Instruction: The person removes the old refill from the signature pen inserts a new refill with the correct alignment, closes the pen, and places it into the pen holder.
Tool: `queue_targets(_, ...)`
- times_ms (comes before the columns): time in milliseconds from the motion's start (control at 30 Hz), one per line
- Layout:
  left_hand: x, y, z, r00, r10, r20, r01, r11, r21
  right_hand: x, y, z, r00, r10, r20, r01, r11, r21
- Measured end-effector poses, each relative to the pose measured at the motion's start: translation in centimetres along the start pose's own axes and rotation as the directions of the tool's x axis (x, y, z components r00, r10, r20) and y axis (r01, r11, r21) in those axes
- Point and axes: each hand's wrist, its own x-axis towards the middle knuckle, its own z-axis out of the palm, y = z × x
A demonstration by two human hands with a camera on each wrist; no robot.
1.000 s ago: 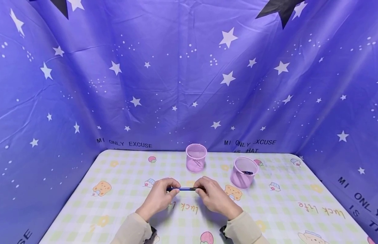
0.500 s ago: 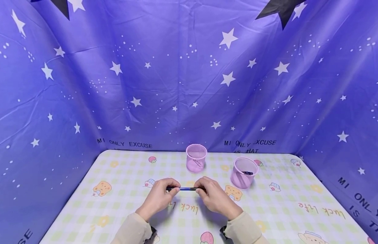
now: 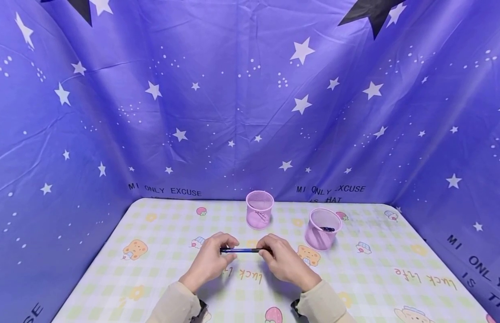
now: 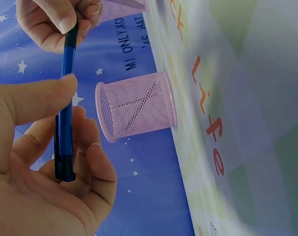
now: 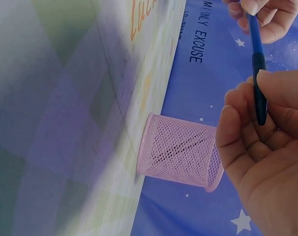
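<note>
A blue ballpoint pen [image 3: 243, 250] with a black clip and black grip lies level between both hands above the table. My right hand [image 3: 285, 258] pinches its black grip end with thumb and fingers. Around the clip end, my left hand [image 3: 209, 259] has its thumb and index finger spread apart, with the pen showing in the gap. The left wrist view has the left thumb [image 4: 45, 98] straight across the pen's near side, other fingers loosely bent behind it. Whether the left hand still touches the pen is hard to tell.
One pink mesh pen cup [image 3: 258, 219] stands behind the hands. A second pink mesh cup [image 3: 317, 237], to the right, has dark items [image 3: 327, 229] inside. The table [image 3: 165, 224] bears a checked cloth; a blue star-patterned curtain [image 3: 233, 112] surrounds it.
The left thumb and index finger have moved apart, and more of the pen's clip end shows between them. The right hand has stayed put on the pen; both cups are unmoved.
</note>
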Motion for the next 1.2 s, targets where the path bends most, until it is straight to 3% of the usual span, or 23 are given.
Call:
queue_targets(367,-0.03,0.14,0.13,0.999,0.038,-0.017,-0.038,0.999,0.027,-0.08,-0.01,0.0,1.0,0.004,-0.001,-0.004,1.0,0.0)
queue_targets(1200,0.14,-0.24,-0.03,0.998,0.042,0.036,-0.042,0.999,0.003,-0.03,-0.2,-0.23,1.0,0.009,0.001,-0.009,1.0,0.004)
